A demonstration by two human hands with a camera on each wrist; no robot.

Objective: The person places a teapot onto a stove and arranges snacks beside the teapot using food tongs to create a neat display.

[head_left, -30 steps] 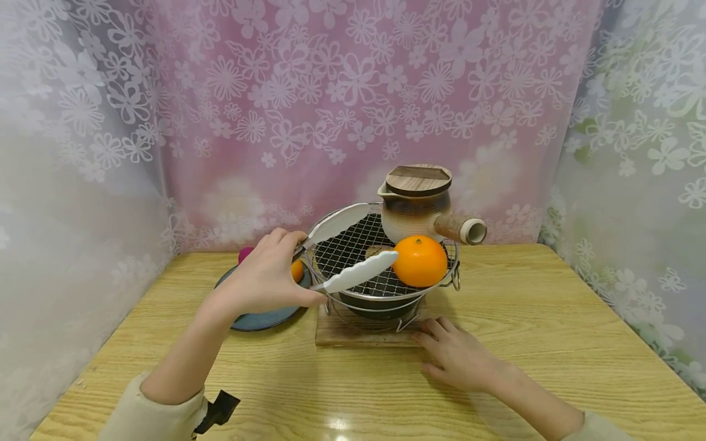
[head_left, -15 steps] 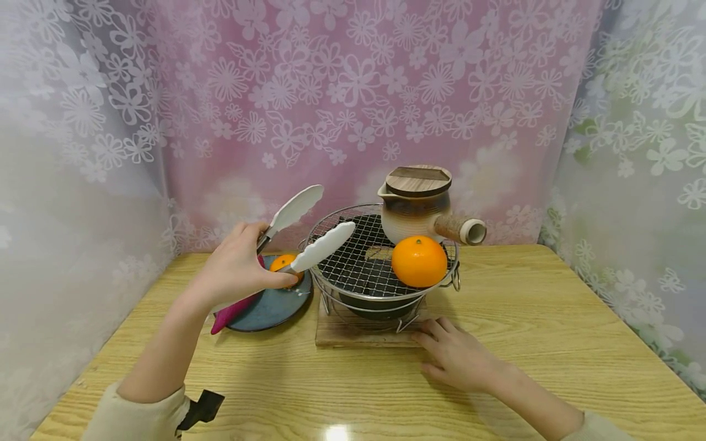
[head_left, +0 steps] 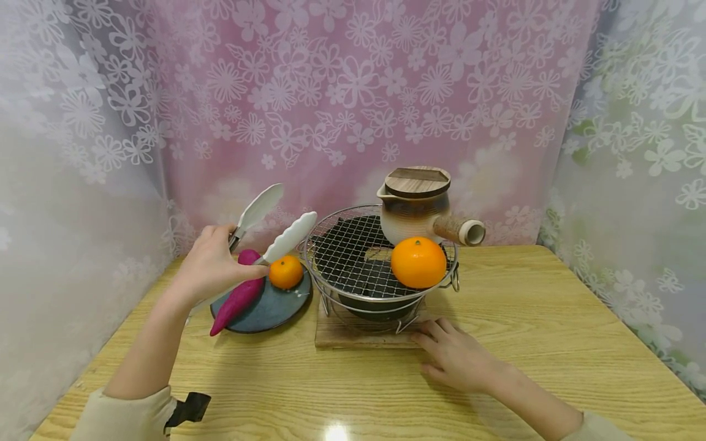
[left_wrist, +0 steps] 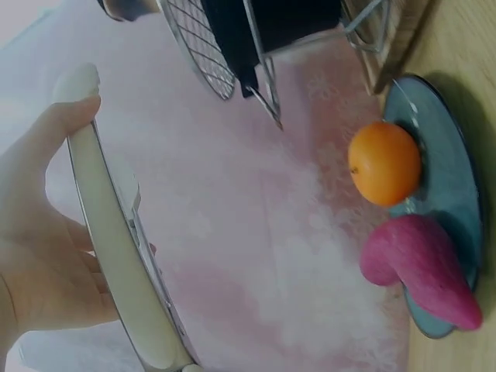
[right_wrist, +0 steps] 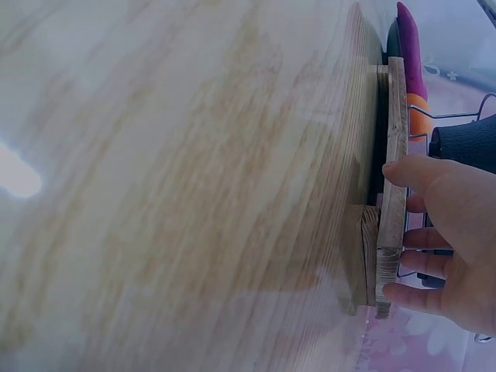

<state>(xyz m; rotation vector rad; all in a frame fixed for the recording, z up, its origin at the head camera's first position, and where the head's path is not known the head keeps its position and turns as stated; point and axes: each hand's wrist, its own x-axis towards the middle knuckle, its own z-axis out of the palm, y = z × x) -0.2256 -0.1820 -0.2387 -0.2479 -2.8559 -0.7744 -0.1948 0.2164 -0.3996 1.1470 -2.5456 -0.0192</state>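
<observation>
the left hand (head_left: 212, 264) holds a pair of white-tipped tongs (head_left: 290, 236) between thumb and fingers, their arms spread wide, raised above a dark blue plate (head_left: 276, 311) on the desk (head_left: 331, 392). on the plate lie a purple sweet potato (head_left: 241, 302), its thin end reaching past the near rim, and a small orange (head_left: 285, 272) beside it. to the right of the plate, a round wire grill (head_left: 344, 257) carries a larger orange (head_left: 418, 263) in front of a lidded pot (head_left: 405, 223). the right hand (head_left: 459, 356) rests its loosely extended fingers at the near right corner of the wooden board (head_left: 353, 338) beneath the grill.
</observation>
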